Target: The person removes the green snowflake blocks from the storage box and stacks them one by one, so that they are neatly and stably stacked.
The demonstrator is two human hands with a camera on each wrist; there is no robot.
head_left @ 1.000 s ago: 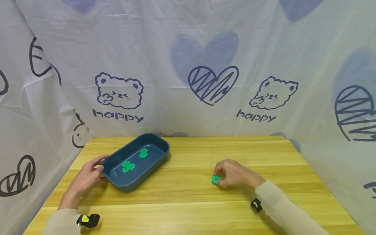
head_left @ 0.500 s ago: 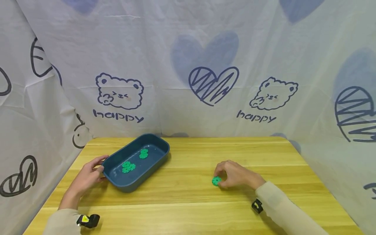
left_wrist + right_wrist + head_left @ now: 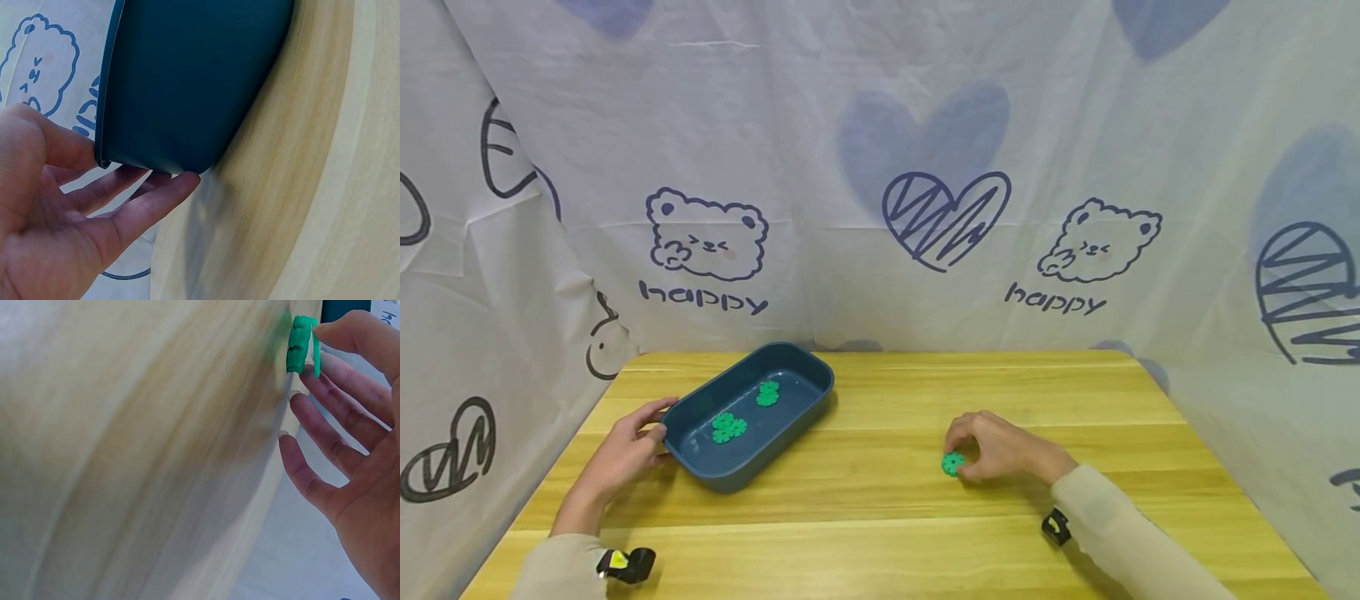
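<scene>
My left hand (image 3: 628, 443) holds the near-left end of a dark blue rectangular box (image 3: 775, 450). In the left wrist view, the thumb sits at the box's rim and the fingertips touch its outer wall (image 3: 187, 81). Inside the box lie several green snowflake-shaped plastic discs (image 3: 727, 428). My right hand (image 3: 1003, 446) pinches a green snowflake disc (image 3: 316, 355) between thumb and finger. Just beneath it, in the right wrist view, is a small stack of similar green discs (image 3: 299, 344) on the table. Its other fingers are spread loosely, near the tabletop.
Both hands work over a light wooden table (image 3: 880, 550). A white cloth (image 3: 820, 275) printed with bears and hearts hangs behind the table and at its sides. Black wrist cameras (image 3: 628, 565) are strapped at the sleeves.
Between the frames the right hand and the green disc barely shift; the disc's face tilts slightly more upward. The left hand and the box stay in place.
</scene>
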